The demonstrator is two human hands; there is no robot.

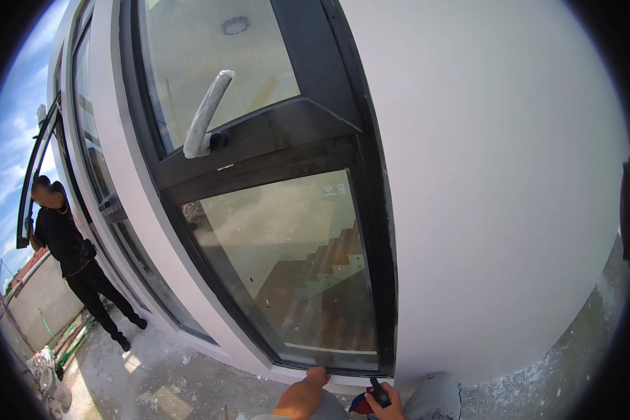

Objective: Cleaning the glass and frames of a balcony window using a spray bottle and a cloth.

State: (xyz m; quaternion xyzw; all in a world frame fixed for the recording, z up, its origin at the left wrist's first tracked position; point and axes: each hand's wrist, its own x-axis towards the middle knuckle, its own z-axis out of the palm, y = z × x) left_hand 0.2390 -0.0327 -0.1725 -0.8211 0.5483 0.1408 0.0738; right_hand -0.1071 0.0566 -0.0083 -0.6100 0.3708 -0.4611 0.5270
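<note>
- Right hand [390, 406], close to the lens at the lower edge: its fingers are clamped around a black handheld tool [380, 393], whose exact kind cannot be told.
- That tool's long axis tilts upward and slightly left, its free end toward the bottom rail [360, 373] of the black window frame [381, 252].
- Left hand [318, 376], farther left: it reaches to the same bottom rail and appears to touch its edge; whether its fingers are together or apart cannot be told.
- The bottom rail lies straight ahead of both hands, its long axis crossing from left to right. The left hand is nearer to it; the black handheld tool seems to stop just short, by the lower right corner.
- Beside the right hand: a grey trouser leg [434, 397] to its right.
- Above the bottom rail: the lower glass pane [294, 245], showing wooden stairs [322, 273]; higher, a crossbar [273, 143] and a lever handle [206, 115] wrapped in pale film, leaning up to the right.
- Farther out: a smooth white wall [490, 175] on the right; well apart on the left, another person [66, 234] in black stands on the concrete floor [189, 388] beside an open sash [26, 185].
</note>
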